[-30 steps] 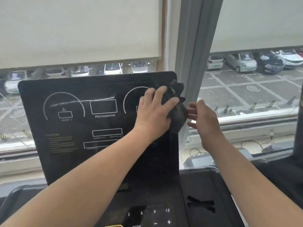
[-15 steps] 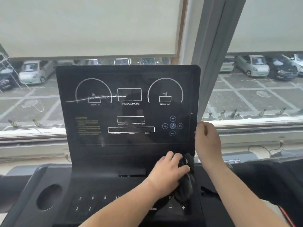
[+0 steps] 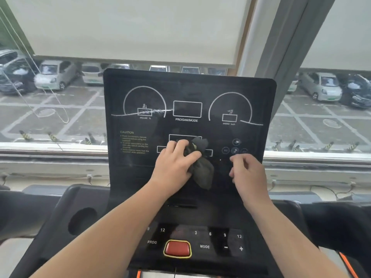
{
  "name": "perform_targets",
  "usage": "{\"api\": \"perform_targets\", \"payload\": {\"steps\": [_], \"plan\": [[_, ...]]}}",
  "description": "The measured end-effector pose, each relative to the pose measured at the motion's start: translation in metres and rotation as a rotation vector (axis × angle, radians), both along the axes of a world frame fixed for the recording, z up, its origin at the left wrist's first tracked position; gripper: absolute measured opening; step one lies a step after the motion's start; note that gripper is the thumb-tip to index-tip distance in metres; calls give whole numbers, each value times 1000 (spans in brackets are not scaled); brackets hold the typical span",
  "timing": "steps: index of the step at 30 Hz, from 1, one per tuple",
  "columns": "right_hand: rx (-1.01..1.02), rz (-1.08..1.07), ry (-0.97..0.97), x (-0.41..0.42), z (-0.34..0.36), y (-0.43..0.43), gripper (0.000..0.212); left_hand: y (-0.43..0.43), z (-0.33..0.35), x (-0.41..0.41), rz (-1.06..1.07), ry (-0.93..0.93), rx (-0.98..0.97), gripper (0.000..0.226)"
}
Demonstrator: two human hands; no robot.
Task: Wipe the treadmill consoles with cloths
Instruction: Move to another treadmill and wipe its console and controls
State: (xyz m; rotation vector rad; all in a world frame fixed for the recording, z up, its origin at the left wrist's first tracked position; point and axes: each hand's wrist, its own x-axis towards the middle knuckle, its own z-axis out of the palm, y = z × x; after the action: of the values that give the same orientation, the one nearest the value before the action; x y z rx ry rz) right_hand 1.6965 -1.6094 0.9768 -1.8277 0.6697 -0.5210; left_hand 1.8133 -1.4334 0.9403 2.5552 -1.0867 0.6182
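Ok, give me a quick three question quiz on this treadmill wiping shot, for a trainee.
1. True or false: the right hand grips the cloth.
2. Where does the left hand press the cloth? A) on the upright display panel, below the PROGAM/MODE box; B) on the number keys; C) on the window sill.
3. Fill the gap: the big button between PROG and MODE is ____.
Key: 1 false, the left hand grips it and the right hand holds nothing; 2 A; 3 red.
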Motion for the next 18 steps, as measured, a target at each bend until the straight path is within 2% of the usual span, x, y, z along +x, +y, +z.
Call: {"api": "perform_targets", "payload": {"steps": [3, 9, 14, 18], "plan": [[10, 42, 23, 9, -3, 19, 25, 36, -7, 6, 64, 43, -4, 47], [62, 108, 67, 26, -12, 62, 24, 109, -28, 14, 210, 186, 20, 58], [89, 157, 110, 34, -22, 98, 23, 167, -39, 25, 313, 249, -36, 57], [100, 301, 206, 29, -44, 137, 21, 204, -42, 31, 382, 295, -13, 55]]}}
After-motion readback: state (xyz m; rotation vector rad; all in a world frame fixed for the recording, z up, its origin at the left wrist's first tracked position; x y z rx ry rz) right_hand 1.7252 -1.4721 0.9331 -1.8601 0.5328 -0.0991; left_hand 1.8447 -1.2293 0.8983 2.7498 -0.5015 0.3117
